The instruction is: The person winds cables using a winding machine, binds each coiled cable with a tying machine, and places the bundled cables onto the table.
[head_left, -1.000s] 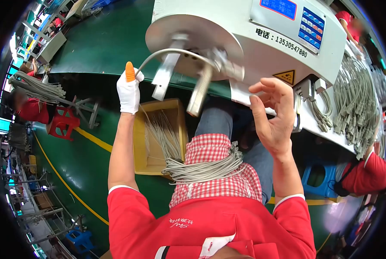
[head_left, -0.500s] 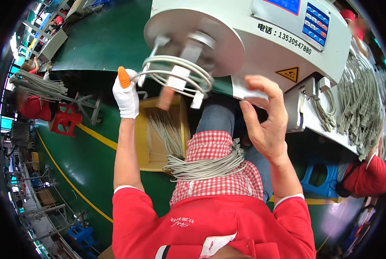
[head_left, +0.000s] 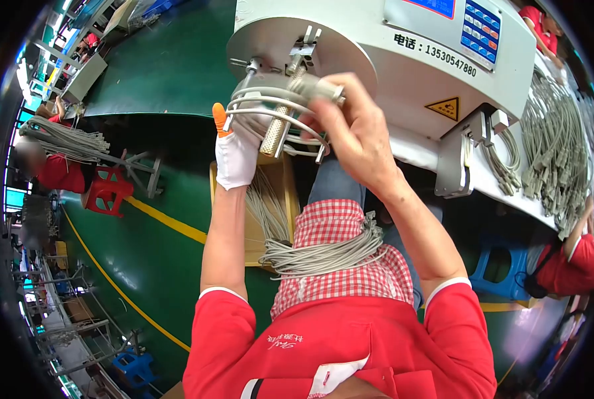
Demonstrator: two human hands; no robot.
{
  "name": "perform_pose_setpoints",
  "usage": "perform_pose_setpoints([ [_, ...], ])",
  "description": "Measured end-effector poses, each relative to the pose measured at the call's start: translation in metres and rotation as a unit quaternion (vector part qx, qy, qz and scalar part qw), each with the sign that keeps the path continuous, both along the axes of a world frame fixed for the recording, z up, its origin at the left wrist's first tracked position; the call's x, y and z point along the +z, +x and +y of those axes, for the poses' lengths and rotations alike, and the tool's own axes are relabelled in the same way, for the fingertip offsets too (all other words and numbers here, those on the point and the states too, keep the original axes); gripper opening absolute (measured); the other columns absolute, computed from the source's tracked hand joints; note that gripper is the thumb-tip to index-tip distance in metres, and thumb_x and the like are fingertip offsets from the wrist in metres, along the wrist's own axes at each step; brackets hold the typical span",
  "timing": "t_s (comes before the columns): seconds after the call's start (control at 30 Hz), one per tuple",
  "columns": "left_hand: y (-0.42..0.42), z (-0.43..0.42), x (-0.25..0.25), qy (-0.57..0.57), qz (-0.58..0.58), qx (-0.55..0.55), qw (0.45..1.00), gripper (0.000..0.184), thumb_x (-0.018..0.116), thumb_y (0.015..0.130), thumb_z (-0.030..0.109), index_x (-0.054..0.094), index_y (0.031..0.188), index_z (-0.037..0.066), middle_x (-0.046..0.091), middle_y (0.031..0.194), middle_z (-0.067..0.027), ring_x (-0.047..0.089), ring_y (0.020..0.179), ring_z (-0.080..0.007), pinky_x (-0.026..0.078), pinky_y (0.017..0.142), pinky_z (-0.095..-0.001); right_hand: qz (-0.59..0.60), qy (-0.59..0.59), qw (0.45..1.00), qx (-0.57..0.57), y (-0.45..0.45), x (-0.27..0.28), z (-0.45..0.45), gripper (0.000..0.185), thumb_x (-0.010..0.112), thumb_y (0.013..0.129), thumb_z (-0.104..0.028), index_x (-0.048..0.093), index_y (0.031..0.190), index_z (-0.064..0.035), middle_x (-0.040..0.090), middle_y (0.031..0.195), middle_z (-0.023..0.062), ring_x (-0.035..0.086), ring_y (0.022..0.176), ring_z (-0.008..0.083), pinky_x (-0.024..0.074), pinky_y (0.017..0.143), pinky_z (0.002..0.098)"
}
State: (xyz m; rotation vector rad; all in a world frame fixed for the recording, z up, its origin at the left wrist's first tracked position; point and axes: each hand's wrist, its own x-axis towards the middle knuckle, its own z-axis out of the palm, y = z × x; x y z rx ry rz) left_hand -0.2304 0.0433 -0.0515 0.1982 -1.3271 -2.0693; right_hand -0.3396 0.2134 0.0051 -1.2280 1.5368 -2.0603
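Note:
A grey cable coil (head_left: 267, 100) hangs around the metal pins of a round winding disc (head_left: 270, 43). A perforated metal post (head_left: 275, 130) sticks out through the loops. My left hand (head_left: 236, 156), in a white glove with an orange finger cot, is at the coil's left side; its fingers curl in behind the loops, partly hidden. My bare right hand (head_left: 360, 136) is blurred at the coil's right side, closed on a grey cable end (head_left: 313, 90) above the post. Across my checked apron lies a tied cable bundle (head_left: 327, 253).
The white winding machine (head_left: 390, 73) has a keypad and a warning label. Below stands a yellow box (head_left: 260, 229) with cables. Many cables (head_left: 553, 146) lie on the right-hand table, where co-workers in red sit. A red stool (head_left: 109, 189) and blue stool (head_left: 499, 269) stand nearby.
The disc's pins were blurred and now show sharply, turned to another angle. My left hand has moved right, against the coil. My right hand, open and apart before, has come left onto the cable end.

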Motion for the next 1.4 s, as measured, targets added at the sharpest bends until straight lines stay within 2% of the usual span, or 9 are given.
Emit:
perform_pose_setpoints([
  [0.13, 0.014, 0.000, -0.010, 0.143, 0.036, -0.013, 0.989, 0.046, 0.041, 0.096, 0.056, 0.054, 0.097, 0.012, 0.051, 0.075, 0.0024, 0.049, 0.067, -0.0117, 0.042, 0.064, -0.0271, 0.020, 0.033, 0.994, 0.100, 0.022, 0.014, 0.027, 0.020, 0.059, 0.089, -0.006, 0.051, 0.108, -0.0040, 0.063, 0.068, 0.0117, 0.064, 0.056, 0.0266, 0.0482, 0.051, 0.0327],
  [0.27, 0.058, 0.030, 0.007, 0.072, 0.096, -0.098, 0.988, 0.048, 0.045, 0.094, 0.057, 0.042, 0.080, 0.012, 0.037, 0.066, 0.0025, 0.038, 0.057, -0.0118, 0.036, 0.054, -0.0281, 0.078, 0.059, 0.968, 0.233, 0.032, 0.005, 0.066, 0.035, 0.067, 0.083, -0.015, 0.048, 0.110, -0.0017, 0.063, 0.088, 0.0159, 0.065, 0.081, 0.0330, 0.0494, 0.070, 0.0406],
  [0.33, 0.086, 0.051, 0.007, -0.108, -0.067, 0.056, 0.990, 0.045, 0.054, 0.093, 0.049, 0.054, 0.086, 0.004, 0.053, 0.072, -0.0033, 0.049, 0.064, -0.0114, 0.040, 0.059, -0.0258, 0.091, 0.100, 0.940, 0.314, 0.021, -0.008, 0.089, 0.059, 0.075, 0.076, -0.021, 0.044, 0.123, -0.0031, 0.061, 0.101, 0.0150, 0.062, 0.094, 0.0338, 0.0474, 0.081, 0.0431],
  [0.4, 0.097, 0.071, 0.020, -0.345, -0.208, 0.065, 0.913, 0.025, 0.060, 0.091, 0.025, 0.060, 0.084, 0.001, 0.058, 0.075, -0.0055, 0.053, 0.067, -0.0121, 0.042, 0.062, -0.0249, 0.088, 0.131, 0.946, 0.282, 0.025, -0.014, 0.100, 0.060, 0.074, 0.076, -0.018, 0.043, 0.125, -0.0030, 0.061, 0.100, 0.0157, 0.062, 0.090, 0.0343, 0.0491, 0.078, 0.0421],
  [0.53, 0.078, 0.115, 0.018, -0.339, -0.247, -0.029, 0.907, 0.006, 0.062, 0.079, 0.000, 0.063, 0.084, -0.001, 0.061, 0.077, -0.0053, 0.056, 0.069, -0.0099, 0.044, 0.063, -0.0228, 0.151, 0.140, 0.965, 0.160, 0.033, -0.030, 0.108, 0.042, 0.070, 0.079, -0.012, 0.050, 0.114, -0.0027, 0.061, 0.093, 0.0144, 0.063, 0.084, 0.0331, 0.0513, 0.072, 0.0393],
  [0.7, 0.057, 0.123, 0.042, -0.152, -0.413, -0.318, 0.840, 0.025, 0.071, 0.077, 0.010, 0.066, 0.100, 0.002, 0.065, 0.090, -0.0044, 0.059, 0.075, -0.0089, 0.046, 0.067, -0.0228, 0.245, 0.119, 0.962, 0.013, 0.029, -0.037, 0.137, 0.018, 0.068, 0.080, -0.008, 0.057, 0.094, -0.0033, 0.061, 0.081, 0.0098, 0.063, 0.074, 0.0286, 0.0516, 0.064, 0.0363],
  [1.17, -0.057, 0.202, 0.053, -0.293, -0.269, -0.391, 0.830, 0.040, 0.055, 0.083, 0.000, 0.055, 0.122, 0.003, 0.062, 0.112, -0.0113, 0.061, 0.100, -0.0249, 0.046, 0.089, -0.0317, 0.144, 0.100, 0.955, -0.240, -0.004, -0.035, 0.231, 0.013, 0.069, 0.079, 0.003, 0.067, 0.091, 0.0004, 0.061, 0.070, 0.0081, 0.057, 0.057, 0.0148, 0.0455, 0.052, 0.0273],
  [1.3, -0.116, 0.222, 0.045, -0.196, -0.236, -0.290, 0.906, 0.021, 0.057, 0.094, 0.011, 0.053, 0.113, 0.004, 0.056, 0.091, -0.0007, 0.048, 0.074, -0.0055, 0.043, 0.067, -0.0209, -0.054, 0.078, 0.961, -0.258, -0.057, -0.040, 0.227, 0.010, 0.064, 0.086, -0.002, 0.061, 0.094, 0.0029, 0.063, 0.075, 0.0037, 0.057, 0.066, 0.0062, 0.0450, 0.059, 0.0210],
  [1.4, -0.147, 0.226, 0.024, -0.227, -0.233, -0.212, 0.922, 0.021, 0.058, 0.094, 0.013, 0.049, 0.109, 0.002, 0.056, 0.094, -0.0049, 0.052, 0.080, -0.0083, 0.045, 0.072, -0.0235, -0.154, 0.084, 0.954, -0.242, -0.095, -0.048, 0.221, 0.013, 0.065, 0.086, -0.005, 0.054, 0.086, 0.0018, 0.063, 0.079, 0.0050, 0.058, 0.068, 0.0071, 0.0459, 0.061, 0.0214],
])
